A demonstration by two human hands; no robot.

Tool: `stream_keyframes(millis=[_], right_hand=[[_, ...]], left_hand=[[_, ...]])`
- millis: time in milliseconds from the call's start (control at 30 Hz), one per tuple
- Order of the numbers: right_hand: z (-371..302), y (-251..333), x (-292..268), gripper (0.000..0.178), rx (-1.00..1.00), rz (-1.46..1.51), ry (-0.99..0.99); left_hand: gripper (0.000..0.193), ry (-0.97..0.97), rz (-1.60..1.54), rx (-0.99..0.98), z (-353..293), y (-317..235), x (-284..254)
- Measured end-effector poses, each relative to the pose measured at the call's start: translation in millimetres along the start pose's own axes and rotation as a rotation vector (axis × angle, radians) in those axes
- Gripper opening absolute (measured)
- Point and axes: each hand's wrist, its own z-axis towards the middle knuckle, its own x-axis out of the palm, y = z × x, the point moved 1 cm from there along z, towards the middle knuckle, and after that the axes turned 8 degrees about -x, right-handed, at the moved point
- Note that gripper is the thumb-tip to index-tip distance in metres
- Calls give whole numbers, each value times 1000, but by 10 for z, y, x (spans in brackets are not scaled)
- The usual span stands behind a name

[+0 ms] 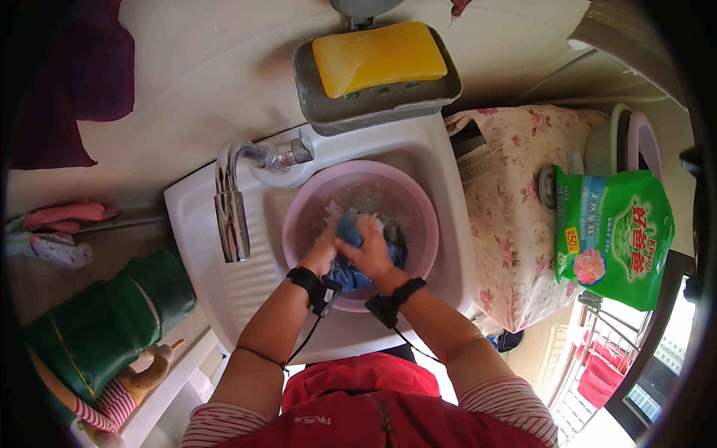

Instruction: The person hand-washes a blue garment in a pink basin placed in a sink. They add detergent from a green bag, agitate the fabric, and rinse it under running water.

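Observation:
A pink plastic basin (424, 224) sits in the white sink (261, 313), with cloudy, sudsy water in it. Bunched between my hands is a wet blue cloth (348, 228), and its darker folds spread in the water below. My left hand (323, 251) is closed on the cloth from the left. From the right, my right hand (367, 251) grips the same cloth, its fingers and thumb bent around it. Some fingertips are hidden by the cloth and suds. Each wrist wears a black strap with a small cabled box.
A chrome faucet (233, 216) reaches over the sink's ribbed left side. Behind the basin, a yellow soap bar (379, 58) lies on a grey soap dish (336, 112). To the right, a green detergent bag (620, 231) rests on a flowered cover (500, 224). Green rubber boots (104, 321) stand at left.

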Motion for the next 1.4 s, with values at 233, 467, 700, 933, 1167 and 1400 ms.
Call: stream_keyframes(millis=[233, 467, 700, 933, 1167, 1400], right_hand=[[401, -588, -208, 65, 367, -72, -150], [429, -756, 95, 67, 257, -794, 213], [243, -532, -133, 58, -9, -94, -25], [33, -15, 28, 58, -13, -136, 63], [374, -618, -228, 69, 332, -77, -130], [436, -826, -10, 78, 309, -604, 446]], left_hand=[[59, -116, 507, -47, 62, 7, -242], [76, -334, 1336, 120, 388, 135, -322], [57, -101, 13, -26, 382, 81, -359], [59, 38, 72, 13, -43, -22, 45], [69, -152, 650, 85, 58, -66, -214], [75, -330, 1408, 138, 418, 80, -255]])
